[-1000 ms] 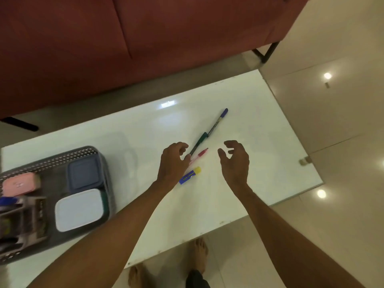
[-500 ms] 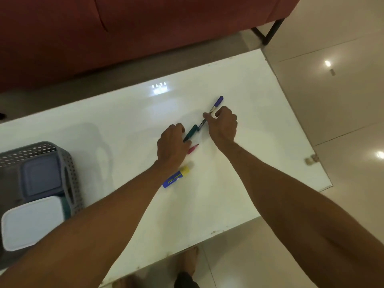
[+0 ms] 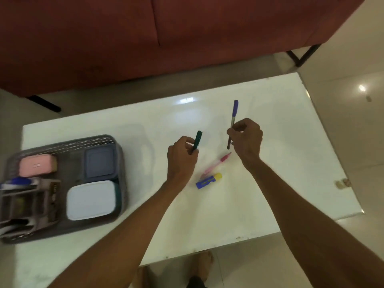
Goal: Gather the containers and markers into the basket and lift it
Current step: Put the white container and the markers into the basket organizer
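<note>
**Both hands now hold a marker each, raised off the table**

Where half a second ago the two hands were pressed down together on one long line of markers lying on the white table (image 3: pixel 270 163), they have now come apart and lifted. The left hand (image 3: pixel 180 157) is closed around a dark green marker (image 3: pixel 197 140), whose cap end sticks up out of the fist. The right hand (image 3: pixel 246 140) pinches a purple-capped marker (image 3: pixel 233 117) near its middle, held almost upright, with its dark lower end showing below the fingers. The two markers, which lay end to end before, are now well apart.

Two items remain flat on the table between the forearms: a pink marker (image 3: pixel 218 163) and, just below it, a short blue and yellow marker (image 3: pixel 208 180); both lie where they did earlier.

The grey basket (image 3: pixel 68 142) sits at the left edge of the table, more of it in view than before. It holds a pink container (image 3: pixel 36 165), a blue-lidded container (image 3: pixel 99 163), a white-lidded container (image 3: pixel 90 200), and some blurred items at its left side.
</note>
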